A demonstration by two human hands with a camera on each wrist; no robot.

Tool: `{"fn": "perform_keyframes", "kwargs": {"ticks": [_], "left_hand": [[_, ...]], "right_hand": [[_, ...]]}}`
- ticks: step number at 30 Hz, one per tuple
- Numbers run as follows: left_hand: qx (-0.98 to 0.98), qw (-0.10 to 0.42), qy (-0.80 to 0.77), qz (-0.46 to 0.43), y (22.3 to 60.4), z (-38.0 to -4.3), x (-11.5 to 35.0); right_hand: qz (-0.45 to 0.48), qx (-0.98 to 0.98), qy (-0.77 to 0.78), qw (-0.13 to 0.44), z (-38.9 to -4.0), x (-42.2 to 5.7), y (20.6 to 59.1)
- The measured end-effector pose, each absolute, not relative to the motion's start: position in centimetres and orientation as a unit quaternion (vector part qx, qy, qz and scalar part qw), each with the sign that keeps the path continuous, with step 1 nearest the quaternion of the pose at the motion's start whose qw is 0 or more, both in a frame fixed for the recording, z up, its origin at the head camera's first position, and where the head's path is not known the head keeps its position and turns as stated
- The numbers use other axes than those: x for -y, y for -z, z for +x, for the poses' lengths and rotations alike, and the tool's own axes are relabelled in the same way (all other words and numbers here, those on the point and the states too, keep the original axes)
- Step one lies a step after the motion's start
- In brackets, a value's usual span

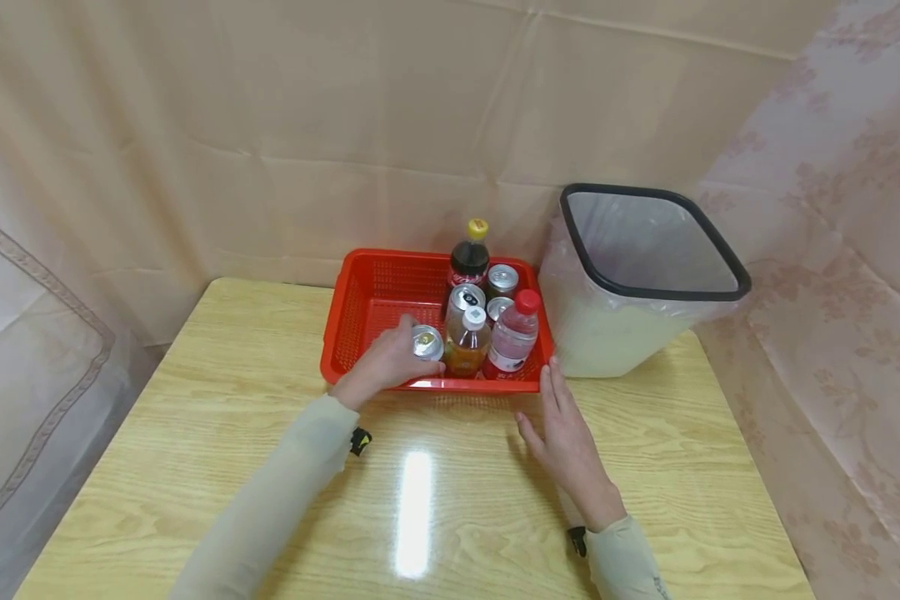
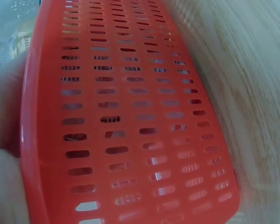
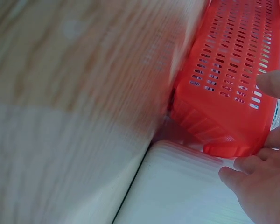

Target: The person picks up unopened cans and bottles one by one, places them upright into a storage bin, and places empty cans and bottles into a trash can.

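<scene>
A red plastic basket [image 1: 390, 271] with slotted walls stands on the table. Inside its near side, my left hand [image 1: 390, 358] holds a silver-topped drink can [image 1: 427, 342], thumb and fingers around it. My right hand [image 1: 570, 437] has its fingers extended against the basket's near right corner; the right wrist view shows them by the red wall. Beside the held can stand a bottle of amber drink with a white cap [image 1: 465, 346] and a red-capped bottle [image 1: 513, 333]. Behind them are a yellow-capped cola bottle [image 1: 470, 254] and several cans, among them one can [image 1: 467, 297].
A lined bin with a black rim [image 1: 607, 287] stands right of the basket, close to its right side. The wooden table [image 1: 270, 467] extends in front. A beige curtain [image 1: 307, 125] hangs behind, with a patterned cloth [image 1: 855, 333] on the right.
</scene>
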State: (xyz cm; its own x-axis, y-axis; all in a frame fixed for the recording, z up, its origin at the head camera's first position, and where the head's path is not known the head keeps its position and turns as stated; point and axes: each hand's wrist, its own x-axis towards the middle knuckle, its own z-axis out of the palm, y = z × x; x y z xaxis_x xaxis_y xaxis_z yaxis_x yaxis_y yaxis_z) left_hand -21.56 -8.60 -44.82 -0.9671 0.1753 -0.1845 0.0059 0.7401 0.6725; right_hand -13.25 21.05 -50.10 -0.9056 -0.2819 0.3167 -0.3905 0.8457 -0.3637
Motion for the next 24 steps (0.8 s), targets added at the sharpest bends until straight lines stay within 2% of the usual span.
{"fn": "perform_keyframes", "kwargs": {"ticks": [10, 24], "left_hand": [[-0.92, 0.144, -0.365, 0.023, 44.82, -21.45, 8.45], [-0.922, 0.103, -0.371, 0.027, 44.99, -21.35, 8.05]], "right_hand": [[0.175, 0.954, -0.212, 0.123, -13.24, -21.12, 50.27], [0.184, 0.948, -0.217, 0.144, -13.33, -21.1, 50.35]]}}
